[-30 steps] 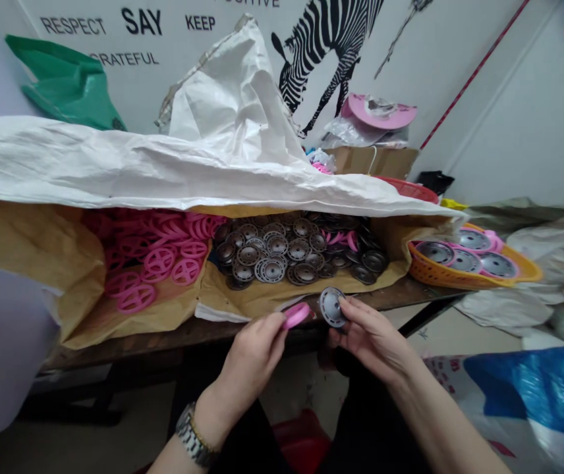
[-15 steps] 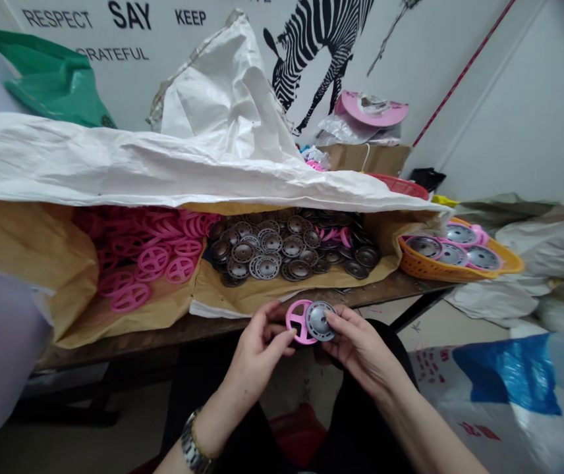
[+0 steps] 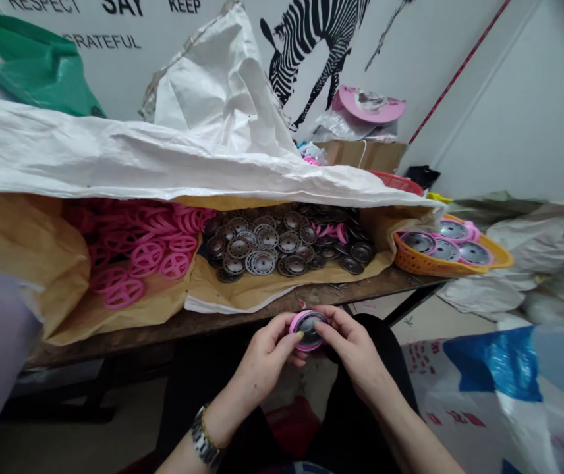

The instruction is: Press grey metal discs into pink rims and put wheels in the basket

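A grey disc [image 3: 310,322] lies on a pink ring [image 3: 294,321] in front of the table edge. My left hand [image 3: 268,349] grips the ring's left side, its thumb on the rim. From the right, my right hand [image 3: 348,339] holds the disc against the ring with its thumb on the disc's face. Behind them, pink spoked rings [image 3: 146,258] fill the left part of an opened paper-lined sack. Many grey discs [image 3: 263,260] lie in its middle, with a few pink pieces among darker discs at the right.
An orange basket [image 3: 410,263] with grey-and-pink wheels stands at the table's right end. The sack's white flap [image 3: 163,164] runs along the back. White-and-blue bags [image 3: 489,362] lie low at the right; a red basket [image 3: 395,182] is behind.
The grey disc and the pink ring, side by side and partly overlapping before, now lie one over the other. My hands have come closer together, and the view has shifted slightly.
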